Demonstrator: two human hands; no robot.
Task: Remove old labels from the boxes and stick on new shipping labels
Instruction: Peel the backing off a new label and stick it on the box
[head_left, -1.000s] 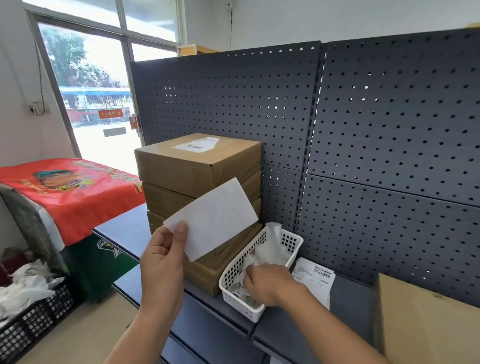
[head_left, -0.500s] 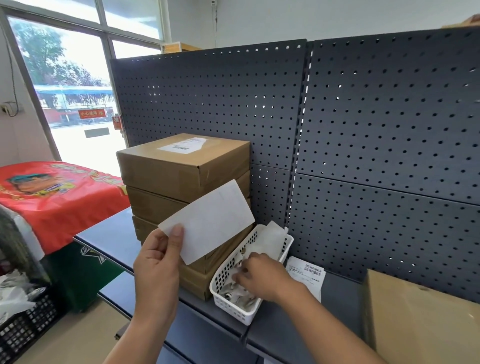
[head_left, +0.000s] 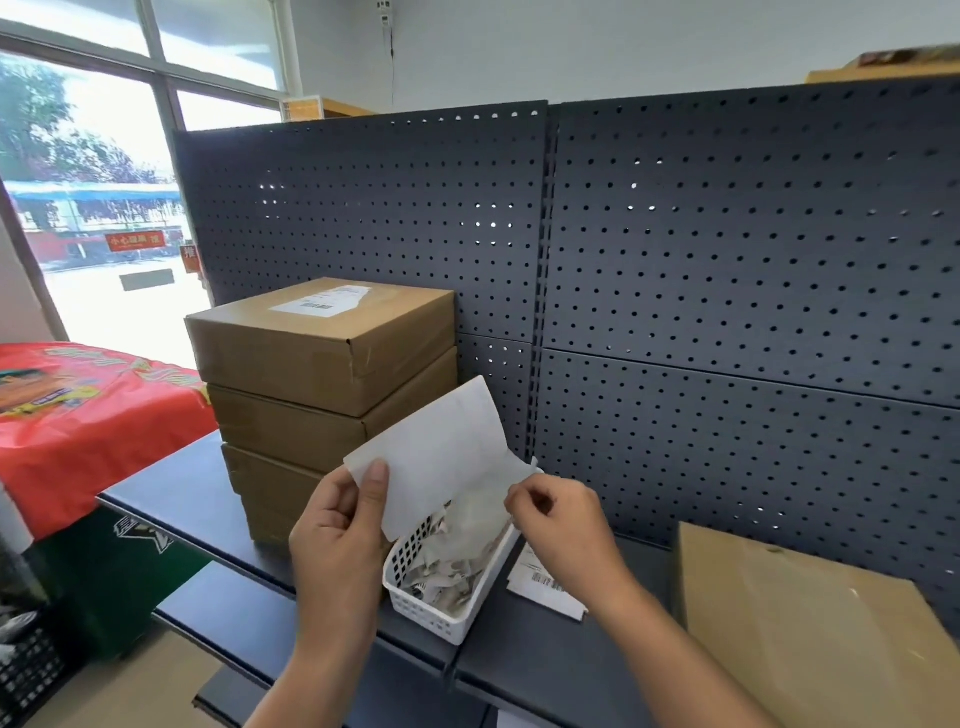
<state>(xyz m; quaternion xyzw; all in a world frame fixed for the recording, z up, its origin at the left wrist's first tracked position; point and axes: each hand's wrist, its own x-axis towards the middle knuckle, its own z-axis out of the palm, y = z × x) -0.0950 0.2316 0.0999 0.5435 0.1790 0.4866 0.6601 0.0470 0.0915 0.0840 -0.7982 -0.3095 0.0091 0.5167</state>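
Note:
A white label sheet (head_left: 441, 457) is held up in front of a stack of several brown boxes (head_left: 317, 384). My left hand (head_left: 343, 525) pinches its lower left corner with the thumb on the face. My right hand (head_left: 561, 525) pinches its right edge near the lower corner. The top box carries a partly torn white label (head_left: 322, 301). Below the sheet stands a white plastic basket (head_left: 441, 608) filled with peeled paper scraps. More printed labels (head_left: 540, 582) lie flat on the dark shelf, right of the basket.
A dark pegboard wall (head_left: 727, 270) backs the shelf (head_left: 176, 499). Another brown box (head_left: 810, 623) sits at the right. A red cloth (head_left: 78, 415) covers a cabinet at the left, with a black crate (head_left: 26, 670) on the floor. A lower shelf juts out beneath.
My right hand has come up out of the basket and taken hold of the sheet's right edge. The left hand has carried the sheet rightward, above the basket.

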